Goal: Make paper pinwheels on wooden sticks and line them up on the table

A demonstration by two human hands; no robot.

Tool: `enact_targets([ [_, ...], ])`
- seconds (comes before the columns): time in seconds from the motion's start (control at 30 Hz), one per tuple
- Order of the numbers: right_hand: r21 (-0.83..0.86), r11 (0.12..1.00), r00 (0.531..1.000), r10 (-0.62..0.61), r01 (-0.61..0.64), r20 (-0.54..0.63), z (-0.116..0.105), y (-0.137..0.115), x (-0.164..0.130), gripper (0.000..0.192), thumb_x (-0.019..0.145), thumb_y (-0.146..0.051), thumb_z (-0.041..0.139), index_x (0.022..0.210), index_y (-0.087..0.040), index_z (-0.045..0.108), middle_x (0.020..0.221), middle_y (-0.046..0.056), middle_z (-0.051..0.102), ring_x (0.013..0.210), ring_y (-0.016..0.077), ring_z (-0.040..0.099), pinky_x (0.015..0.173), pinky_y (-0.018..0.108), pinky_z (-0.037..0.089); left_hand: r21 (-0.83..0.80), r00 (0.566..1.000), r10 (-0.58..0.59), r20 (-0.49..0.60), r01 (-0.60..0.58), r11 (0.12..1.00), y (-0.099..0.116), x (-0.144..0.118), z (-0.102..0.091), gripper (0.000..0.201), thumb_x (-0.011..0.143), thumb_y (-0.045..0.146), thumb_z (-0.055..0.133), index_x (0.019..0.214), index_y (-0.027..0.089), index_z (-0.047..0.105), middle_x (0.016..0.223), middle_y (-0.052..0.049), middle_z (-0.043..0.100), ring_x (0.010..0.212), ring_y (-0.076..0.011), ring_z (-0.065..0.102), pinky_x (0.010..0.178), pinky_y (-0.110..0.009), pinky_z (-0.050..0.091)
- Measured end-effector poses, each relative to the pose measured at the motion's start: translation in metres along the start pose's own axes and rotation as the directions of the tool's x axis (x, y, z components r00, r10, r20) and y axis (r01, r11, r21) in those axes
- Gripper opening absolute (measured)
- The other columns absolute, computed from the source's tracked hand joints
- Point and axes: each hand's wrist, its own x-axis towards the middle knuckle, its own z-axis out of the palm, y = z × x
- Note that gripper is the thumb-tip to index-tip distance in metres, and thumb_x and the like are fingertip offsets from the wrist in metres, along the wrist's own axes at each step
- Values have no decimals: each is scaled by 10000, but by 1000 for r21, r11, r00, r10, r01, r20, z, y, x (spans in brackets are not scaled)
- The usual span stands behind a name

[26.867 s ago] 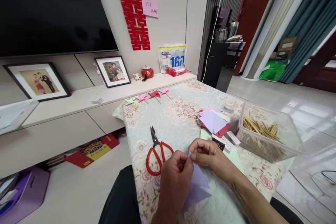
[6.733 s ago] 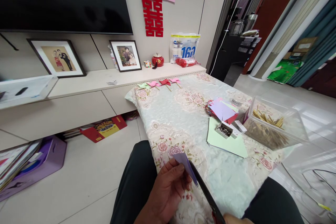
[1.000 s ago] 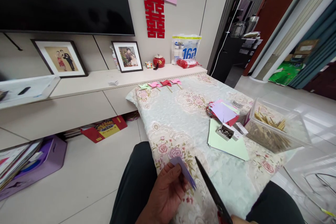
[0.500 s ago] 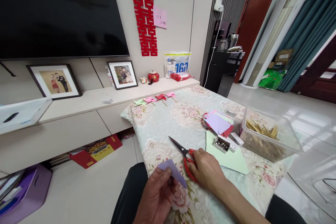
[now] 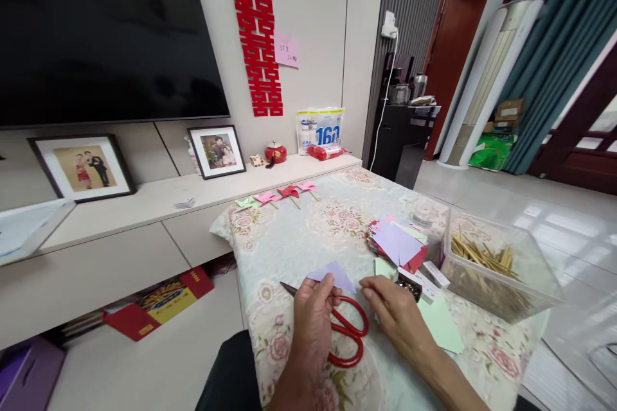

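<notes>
My left hand (image 5: 313,311) pinches a folded piece of purple paper (image 5: 336,275) between thumb and fingers, above the tablecloth. Beneath that hand the red-handled scissors (image 5: 348,327) lie on the cloth, their dark blades pointing left and partly covered by my fingers. My right hand (image 5: 393,305) hovers just right of the paper's corner with its fingers drawn together; whatever is between the fingertips is too small to make out. Beside it, a small open box of metal pins (image 5: 409,285) rests on green paper sheets (image 5: 441,327).
A stack of coloured paper squares (image 5: 398,243) lies past my right hand. A clear plastic bin of thin wooden sticks (image 5: 501,282) stands at the right. Several paper pinwheels (image 5: 289,192) line the table's far edge, before a white cabinet (image 5: 159,205) with framed photos.
My right hand has let go of the scissors and moved up and right. The scissors now lie further left, under my left hand. The purple paper has risen toward the table's middle.
</notes>
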Motion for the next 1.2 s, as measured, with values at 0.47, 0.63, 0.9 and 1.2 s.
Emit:
enact_targets([
  [0.47, 718, 638, 945, 317, -279, 85, 1, 9, -1, 353, 712, -452, 836, 906, -186, 710, 690, -8, 647, 594, 123, 556, 562, 244, 408, 378, 944, 25, 328, -155, 913, -30, -12, -11, 220, 784, 355, 728, 819, 170, 614, 624, 12, 651, 539, -118, 565, 560, -234, 459],
  [0.63, 813, 538, 904, 425, -222, -34, 2, 19, 1, 376, 638, -436, 895, 876, -192, 738, 692, -3, 664, 615, 112, 564, 583, 226, 419, 722, 838, 184, 514, -539, 434, -25, -31, -14, 170, 788, 185, 613, 950, 173, 663, 932, -94, 731, 869, -255, 662, 799, -421, 506],
  [0.9, 846, 500, 905, 421, -184, -52, 4, 21, -2, 337, 639, -394, 905, 870, -199, 756, 674, -7, 653, 615, 110, 555, 576, 221, 416, 679, 686, 46, 727, -706, -201, -18, -48, -33, 255, 791, 108, 570, 1012, 189, 668, 997, -73, 706, 985, -279, 635, 1018, -546, 374],
  [1.2, 882, 371, 875, 476, -292, 89, 6, 9, 0, 392, 558, -426, 933, 800, -182, 745, 597, -18, 646, 501, 81, 505, 477, 195, 348, 797, 761, 238, 604, -582, -160, 17, -54, -47, 244, 940, 262, 473, 790, 195, 653, 819, -89, 679, 815, -298, 619, 838, -550, 431],
])
